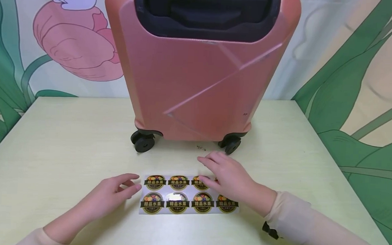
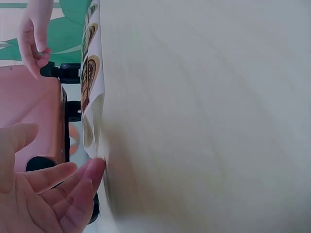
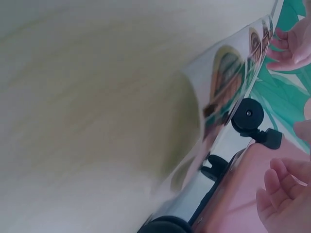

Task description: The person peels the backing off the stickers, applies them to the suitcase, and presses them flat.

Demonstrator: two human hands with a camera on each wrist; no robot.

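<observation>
A white sheet of round black-and-gold stickers with fruit pictures (image 1: 177, 204) lies on the table in front of a suitcase. At the sheet's left edge is my left hand (image 1: 110, 195), its fingers loosely bent and holding nothing. In the left wrist view a fingertip comes close to the curled-up corner of the sticker sheet (image 2: 91, 82); whether it touches cannot be told. My right hand (image 1: 233, 178) hovers over the right end of the sheet and hides some stickers. The right wrist view has its relaxed fingers (image 3: 274, 191) apart from the sheet, whose edge lifts off the table.
A pink hard-shell suitcase (image 1: 197, 83) stands upright behind the sheet, on black wheels (image 1: 144, 143). The pale wooden table (image 1: 69, 139) reaches to a cloth backdrop printed with plants (image 1: 340, 88). A small black bow (image 1: 270, 230) sits by the right sleeve.
</observation>
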